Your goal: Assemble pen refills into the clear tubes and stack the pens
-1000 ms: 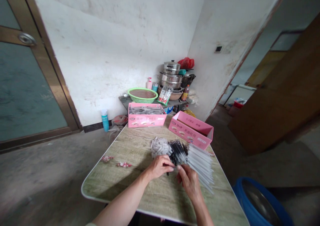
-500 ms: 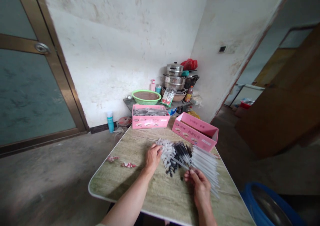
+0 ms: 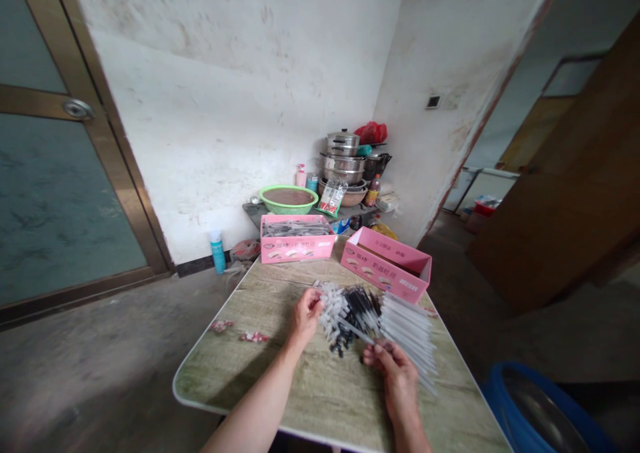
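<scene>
My right hand (image 3: 397, 373) pinches a thin translucent tube (image 3: 356, 331), which points up and left across the loose parts. My left hand (image 3: 306, 314) is at the left edge of a heap of small whitish pieces (image 3: 333, 309); its fingertips are drawn together, and whatever they hold is too small to make out. Beside that heap lie slim black-and-clear sticks (image 3: 361, 306), with small black bits (image 3: 343, 341) in front of them. A row of long clear tubes (image 3: 410, 329) lies to the right, just beyond my right hand.
On the wood-patterned table (image 3: 240, 373), a pink box (image 3: 299, 247) full of thin sticks stands at the back left. Another pink box (image 3: 385, 266) stands at the back right. Behind are a green basin (image 3: 287, 206) and stacked pots (image 3: 344, 166). A blue tub (image 3: 545, 413) is at lower right.
The fingers of my left hand have drawn closer together at the whitish heap. My right hand still pinches the tube, nearly in place. The whole view has shifted slightly.
</scene>
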Demonstrator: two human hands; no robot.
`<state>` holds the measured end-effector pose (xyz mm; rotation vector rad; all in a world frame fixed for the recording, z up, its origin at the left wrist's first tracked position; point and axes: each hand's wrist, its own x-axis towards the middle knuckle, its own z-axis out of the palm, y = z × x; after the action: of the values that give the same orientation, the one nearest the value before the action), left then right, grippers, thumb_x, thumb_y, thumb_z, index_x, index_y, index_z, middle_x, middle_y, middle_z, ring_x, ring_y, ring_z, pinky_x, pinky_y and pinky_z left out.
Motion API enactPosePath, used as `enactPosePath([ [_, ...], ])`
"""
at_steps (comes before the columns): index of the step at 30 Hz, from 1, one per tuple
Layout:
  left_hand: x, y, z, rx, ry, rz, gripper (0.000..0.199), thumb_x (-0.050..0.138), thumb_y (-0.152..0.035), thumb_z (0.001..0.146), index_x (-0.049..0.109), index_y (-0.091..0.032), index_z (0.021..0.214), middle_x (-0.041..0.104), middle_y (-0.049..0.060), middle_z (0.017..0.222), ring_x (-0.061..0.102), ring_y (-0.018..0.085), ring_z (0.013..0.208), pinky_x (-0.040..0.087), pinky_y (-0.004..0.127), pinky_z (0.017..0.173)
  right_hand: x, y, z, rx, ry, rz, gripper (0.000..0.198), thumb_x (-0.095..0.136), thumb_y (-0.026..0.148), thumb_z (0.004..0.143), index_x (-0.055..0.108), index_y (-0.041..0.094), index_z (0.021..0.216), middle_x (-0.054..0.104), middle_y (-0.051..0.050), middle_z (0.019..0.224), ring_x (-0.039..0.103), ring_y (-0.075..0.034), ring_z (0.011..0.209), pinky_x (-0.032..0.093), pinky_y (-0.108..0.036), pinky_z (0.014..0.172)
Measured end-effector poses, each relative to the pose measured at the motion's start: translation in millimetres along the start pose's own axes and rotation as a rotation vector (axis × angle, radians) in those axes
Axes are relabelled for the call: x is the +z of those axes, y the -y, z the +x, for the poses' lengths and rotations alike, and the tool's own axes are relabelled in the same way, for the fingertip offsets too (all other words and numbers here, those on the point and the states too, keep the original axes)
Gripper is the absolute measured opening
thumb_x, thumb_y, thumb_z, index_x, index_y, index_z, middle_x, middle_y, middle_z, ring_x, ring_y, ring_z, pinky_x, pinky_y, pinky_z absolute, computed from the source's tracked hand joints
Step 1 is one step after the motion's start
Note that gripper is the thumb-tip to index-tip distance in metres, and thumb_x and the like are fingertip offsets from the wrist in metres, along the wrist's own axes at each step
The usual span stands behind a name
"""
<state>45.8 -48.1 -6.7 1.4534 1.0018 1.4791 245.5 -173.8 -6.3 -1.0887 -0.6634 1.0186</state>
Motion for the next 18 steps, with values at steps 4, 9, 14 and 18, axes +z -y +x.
enactPosePath([
  [4,0,-3,0,-0.153,0.016,-0.351,0.034,0.071,-0.042,0.077,0.06,-0.015,0.095,0.06,-0.001,0.072,0.053,0.011,0.059,0.042,0.022,0.059,1,0,0,-0.013,-0.023,0.001,0.036,0.085,0.037,0.064,0.071,0.014,0.087,0.075,-0.006,0.078,0.071,-0.022,0.068,0.058,-0.032,0.069],
  [9,3,-13,-7,-0.255,0.106,-0.51,0.04,0.077,-0.04,0.073,0.062,-0.014,0.099,0.061,0.001,0.075,0.056,0.011,0.061,0.044,0.023,0.06,4,2,-2,-0.02,-0.002,-0.017,0.035,0.084,0.038,0.065,0.071,0.015,0.087,0.075,-0.006,0.078,0.071,-0.023,0.068,0.058,-0.034,0.07],
  [14,5,-16,-11,-0.256,0.186,-0.483,0.039,0.074,-0.04,0.076,0.068,-0.012,0.104,0.064,0.003,0.077,0.058,0.013,0.064,0.046,0.025,0.063,6,4,-3,-0.023,0.0,-0.033,0.035,0.084,0.039,0.065,0.072,0.015,0.088,0.074,-0.005,0.076,0.071,-0.022,0.067,0.057,-0.033,0.069],
  [18,6,-17,-12,-0.278,0.213,-0.456,0.037,0.074,-0.042,0.076,0.069,-0.012,0.098,0.066,0.004,0.074,0.06,0.015,0.065,0.047,0.028,0.064,6,4,-2,-0.016,0.005,-0.036,0.035,0.083,0.04,0.065,0.072,0.015,0.088,0.075,-0.005,0.078,0.07,-0.022,0.068,0.057,-0.032,0.07],
])
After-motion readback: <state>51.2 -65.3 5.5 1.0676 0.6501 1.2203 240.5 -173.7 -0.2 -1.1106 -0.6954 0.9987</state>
